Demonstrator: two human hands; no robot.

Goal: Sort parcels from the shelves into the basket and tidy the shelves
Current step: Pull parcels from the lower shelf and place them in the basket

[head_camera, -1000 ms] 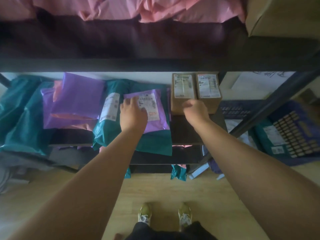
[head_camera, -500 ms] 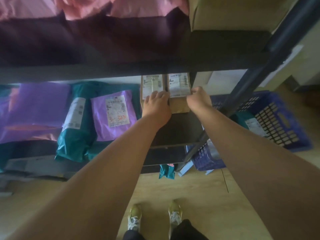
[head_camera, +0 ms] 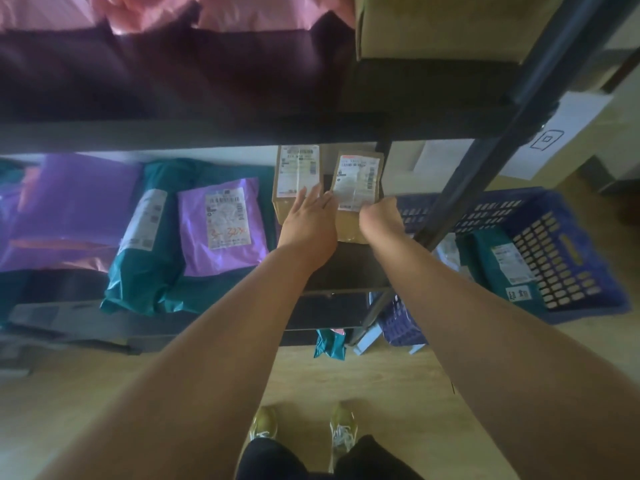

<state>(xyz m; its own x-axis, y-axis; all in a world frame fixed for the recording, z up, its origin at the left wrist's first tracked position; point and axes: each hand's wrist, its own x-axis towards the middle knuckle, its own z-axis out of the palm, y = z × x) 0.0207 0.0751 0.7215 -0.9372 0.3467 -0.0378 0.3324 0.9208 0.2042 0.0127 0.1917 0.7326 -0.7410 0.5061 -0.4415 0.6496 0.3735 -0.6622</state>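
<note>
Two small brown cardboard boxes with white labels stand side by side at the right end of the middle shelf (head_camera: 346,271). My right hand (head_camera: 379,220) grips the right box (head_camera: 356,181), which is tilted and pulled a little apart from the left box (head_camera: 296,174). Fingers straight, my left hand (head_camera: 310,216) lies flat against the left box's near side. The blue plastic basket (head_camera: 568,244) stands on the floor to the right of the rack and holds a teal parcel (head_camera: 498,261) with a label.
A purple mailer (head_camera: 221,223) lies on teal mailers (head_camera: 152,251) left of the boxes; more purple mailers (head_camera: 65,209) lie farther left. Pink mailers (head_camera: 207,12) and a large carton (head_camera: 443,26) fill the upper shelf. A dark rack post (head_camera: 485,161) crosses between boxes and basket.
My left hand left the purple mailer and moved right to the left box. My right hand took hold of the right box and tilted it away from its neighbour. The view shifted right.
</note>
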